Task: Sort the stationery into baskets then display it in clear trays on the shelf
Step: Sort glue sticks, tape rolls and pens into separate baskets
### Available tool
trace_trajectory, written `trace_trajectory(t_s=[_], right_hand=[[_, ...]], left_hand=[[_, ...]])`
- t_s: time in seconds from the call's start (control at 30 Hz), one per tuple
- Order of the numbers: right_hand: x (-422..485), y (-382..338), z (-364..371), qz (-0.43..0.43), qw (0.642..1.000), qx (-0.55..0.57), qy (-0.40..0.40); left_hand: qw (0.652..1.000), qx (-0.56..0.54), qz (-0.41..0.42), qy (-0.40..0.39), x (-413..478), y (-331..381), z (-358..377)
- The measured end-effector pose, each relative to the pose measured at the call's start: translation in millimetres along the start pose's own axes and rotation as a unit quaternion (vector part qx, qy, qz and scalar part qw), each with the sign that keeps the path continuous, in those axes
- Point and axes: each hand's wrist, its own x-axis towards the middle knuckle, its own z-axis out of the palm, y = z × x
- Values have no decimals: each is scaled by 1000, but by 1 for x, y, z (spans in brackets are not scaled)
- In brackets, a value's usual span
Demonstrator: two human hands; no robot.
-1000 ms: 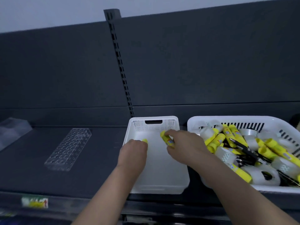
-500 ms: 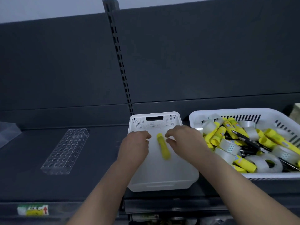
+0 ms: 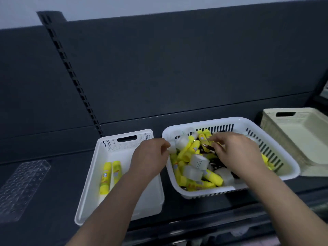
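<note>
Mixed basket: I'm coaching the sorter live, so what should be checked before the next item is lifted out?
1. Sorting target has room: ok, the small white basket shows only two glue sticks.
2. Right hand over the mixed basket: ok.
3. Right hand grips a single item: cannot tell, fingers hide it.
4. Left hand free: cannot tell, it sits at the mixed basket's rim.
5. Second basket ready: ok, the beige basket shows nothing inside.
</note>
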Motion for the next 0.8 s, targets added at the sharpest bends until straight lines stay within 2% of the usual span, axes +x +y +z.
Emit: trace_trajectory(t_s=[0.2, 0.43, 0.53, 0.63, 0.8], right_hand=[[0, 46, -3, 13, 999, 21, -24], [6, 75, -3, -6, 998, 43, -35], [13, 81, -1, -14, 997, 63, -39], [24, 79, -3, -22, 995, 75, -61], [54, 66, 11, -42, 991, 78, -97]], left_hand=[[998, 41, -9, -51, 20, 47, 22], [973, 179, -71, -124, 56, 79, 49], [969, 184, -94, -138, 62, 87, 54], [975, 151, -103, -129, 60, 87, 49], [984, 84, -152, -46, 49, 68, 21]])
